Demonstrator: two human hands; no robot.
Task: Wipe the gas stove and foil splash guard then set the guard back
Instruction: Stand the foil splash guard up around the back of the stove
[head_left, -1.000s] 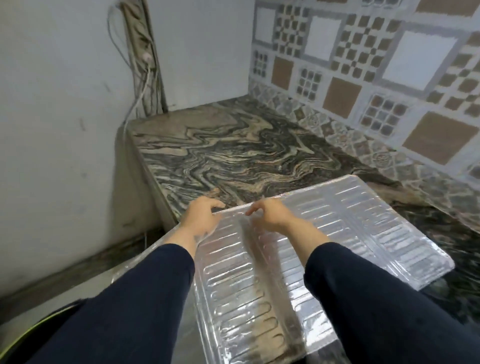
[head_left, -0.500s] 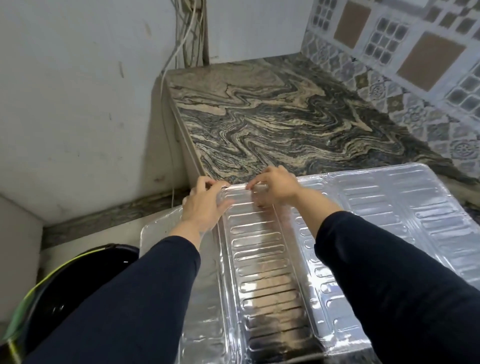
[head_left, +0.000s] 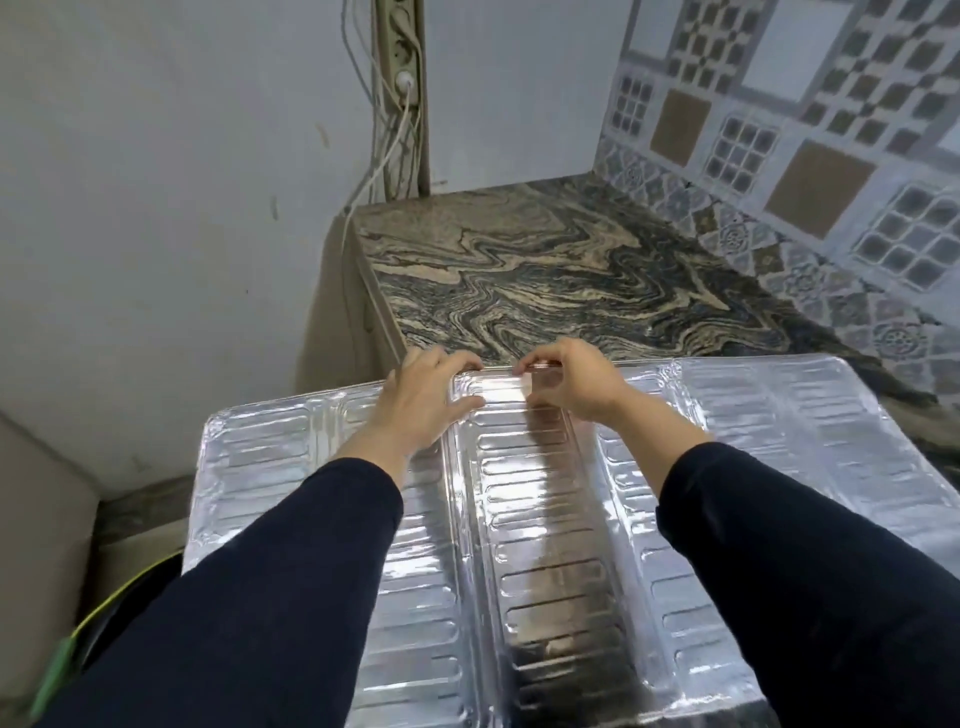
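Head view: your left hand (head_left: 423, 397) and right hand (head_left: 569, 384) pinch the foil splash guard (head_left: 540, 519) at its far edge, likely unfolding it flat across the marbled surface (head_left: 545, 270).

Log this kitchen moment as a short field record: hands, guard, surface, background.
left hand: fingers over the far edge of the foil splash guard
right hand: pinching the same far edge
guard: unfolded, lying nearly flat, partly over the countertop
countertop: marbled stone, bare beyond the guard
background: power strip with cables on the wall; patterned tiles at right
stove: not in view
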